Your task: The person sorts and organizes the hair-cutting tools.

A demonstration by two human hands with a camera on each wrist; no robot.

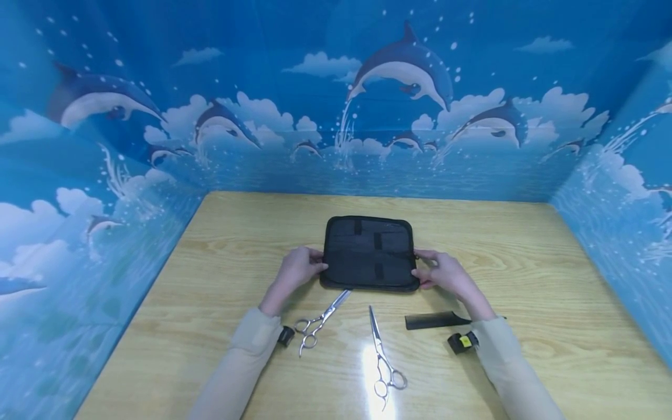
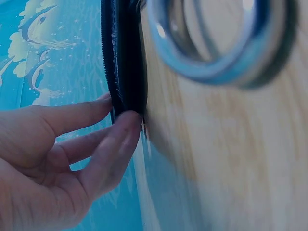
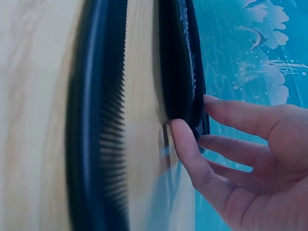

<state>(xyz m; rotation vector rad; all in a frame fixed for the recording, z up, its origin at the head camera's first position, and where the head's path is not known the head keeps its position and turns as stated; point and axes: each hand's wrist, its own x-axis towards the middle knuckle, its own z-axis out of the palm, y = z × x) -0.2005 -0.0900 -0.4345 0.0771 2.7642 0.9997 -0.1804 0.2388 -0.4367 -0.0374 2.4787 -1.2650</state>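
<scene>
A black zip case lies opened out, its inside with small elastic loops facing up. My left hand pinches its left edge between thumb and fingers. On the opposite side my right hand pinches the right edge, close to the zip end. In the left wrist view the zip teeth show along the case edge. Just below the case's near edge, thinning scissors point up toward it. Another pair of scissors lies nearer the front. A black comb rests beside my right wrist.
All of this is on a wood-grain table. Blue dolphin-print cloth walls the back and both sides. Black wrist cameras sit under both forearms, low over the tabletop near the comb and the thinning scissors.
</scene>
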